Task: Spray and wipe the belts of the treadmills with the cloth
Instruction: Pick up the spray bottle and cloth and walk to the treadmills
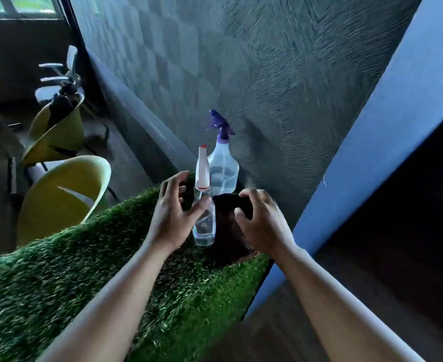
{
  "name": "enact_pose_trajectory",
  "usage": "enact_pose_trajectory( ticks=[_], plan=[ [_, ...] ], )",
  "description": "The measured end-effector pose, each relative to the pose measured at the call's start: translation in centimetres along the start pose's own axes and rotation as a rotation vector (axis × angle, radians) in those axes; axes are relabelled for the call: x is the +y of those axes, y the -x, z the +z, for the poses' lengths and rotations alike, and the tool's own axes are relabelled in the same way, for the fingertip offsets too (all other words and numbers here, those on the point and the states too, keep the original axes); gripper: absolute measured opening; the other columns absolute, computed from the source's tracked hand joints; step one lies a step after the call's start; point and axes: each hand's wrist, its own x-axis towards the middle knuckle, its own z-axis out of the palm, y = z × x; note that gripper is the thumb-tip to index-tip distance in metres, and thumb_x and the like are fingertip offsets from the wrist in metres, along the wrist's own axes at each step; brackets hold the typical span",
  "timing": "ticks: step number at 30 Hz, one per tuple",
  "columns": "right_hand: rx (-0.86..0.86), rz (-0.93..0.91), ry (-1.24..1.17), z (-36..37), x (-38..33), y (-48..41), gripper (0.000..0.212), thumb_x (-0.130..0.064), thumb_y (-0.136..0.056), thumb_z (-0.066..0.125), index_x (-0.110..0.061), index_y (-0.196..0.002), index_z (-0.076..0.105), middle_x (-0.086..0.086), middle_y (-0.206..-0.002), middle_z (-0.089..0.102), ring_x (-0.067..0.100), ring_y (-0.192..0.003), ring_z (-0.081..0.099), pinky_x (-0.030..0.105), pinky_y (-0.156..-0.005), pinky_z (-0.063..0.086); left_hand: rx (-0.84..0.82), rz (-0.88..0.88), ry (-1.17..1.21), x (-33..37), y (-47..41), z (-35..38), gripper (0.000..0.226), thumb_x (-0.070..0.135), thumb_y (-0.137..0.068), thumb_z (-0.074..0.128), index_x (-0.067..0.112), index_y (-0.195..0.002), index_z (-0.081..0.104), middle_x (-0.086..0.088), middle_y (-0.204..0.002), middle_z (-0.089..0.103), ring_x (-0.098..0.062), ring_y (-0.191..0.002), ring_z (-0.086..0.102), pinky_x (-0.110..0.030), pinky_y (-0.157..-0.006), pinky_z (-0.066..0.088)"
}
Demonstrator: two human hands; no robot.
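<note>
Open left hand reaches for the waist of the likely light, slippery spray bottle; at its 3 o'clock, the right hand bunches the soft, limp cloth in curled fingers.

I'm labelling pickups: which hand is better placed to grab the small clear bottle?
Left. The left hand is spread open around the small bottle, thumb across its front, while the right hand is busy, curled on the dark cloth.

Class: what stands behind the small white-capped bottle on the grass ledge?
A larger spray bottle with a purple trigger, part-filled with clear liquid. The small bottle covers its lower left edge.
</note>
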Motion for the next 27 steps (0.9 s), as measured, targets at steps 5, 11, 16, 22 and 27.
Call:
enact_pose_trajectory(
  ticks=[5, 11, 16, 22, 27],
  plan=[
    [-0.027, 0.109, 0.002, 2.7, 0.1, -1.8, 0.041, -0.034, -0.095, 0.054, -0.022, -0.133, 0.048, 0.005, -0.137, 0.052, 0.026, -0.122, 0.051, 0.041, -0.100, 0.043, -0.116, -0.006, 0.066, -0.3, -3.1, 1.2, 0.100, 0.066, -0.077, 0.066, 0.022, -0.157, 0.025, 0.004, -0.159, 0.034, -0.010, -0.145, 0.036, -0.043, -0.117, 0.035],
    [-0.076, 0.167, -0.023, 5.3, 0.9, -2.8, 0.045, -0.033, -0.100, 0.046, -0.021, -0.143, 0.042, 0.003, -0.151, 0.043, 0.020, -0.138, 0.040, 0.035, -0.112, 0.034, -0.096, 0.001, 0.188, 0.4, -4.7, 2.7, 0.072, 0.034, -0.083, 0.080, 0.021, -0.145, 0.046, 0.014, -0.129, 0.061, 0.001, -0.119, 0.055, -0.022, -0.101, 0.045],
    [-0.112, 0.183, -0.017, 6.3, 1.2, -3.3, 0.049, -0.033, -0.101, 0.046, -0.021, -0.147, 0.039, 0.004, -0.157, 0.034, 0.018, -0.145, 0.030, 0.033, -0.115, 0.028, -0.039, 0.000, 0.260, 0.1, -5.1, 2.9, 0.044, 0.027, -0.085, 0.073, 0.024, -0.126, 0.057, 0.017, -0.113, 0.065, -0.008, -0.096, 0.065, -0.039, -0.090, 0.054],
    [-0.171, 0.178, 0.029, 7.7, 1.2, -3.7, 0.055, -0.039, -0.099, 0.046, -0.027, -0.150, 0.032, -0.004, -0.163, 0.021, 0.016, -0.150, 0.016, 0.041, -0.118, 0.027, -0.084, -0.010, 0.448, 0.4, -6.0, 1.2, 0.049, 0.015, -0.081, 0.066, 0.058, -0.105, 0.062, 0.011, -0.104, 0.068, -0.029, -0.080, 0.067, -0.051, -0.080, 0.057],
    [-0.241, 0.162, 0.103, 7.9, 0.9, -4.0, 0.062, -0.049, -0.098, 0.045, -0.034, -0.154, 0.023, -0.009, -0.166, 0.009, 0.013, -0.151, 0.003, 0.043, -0.120, 0.019, -0.167, 0.004, 0.506, -0.5, -6.9, -0.5, 0.052, 0.012, -0.083, 0.067, 0.060, -0.105, 0.064, 0.010, -0.101, 0.069, -0.017, -0.070, 0.059, -0.038, -0.070, 0.052]
  ],
)
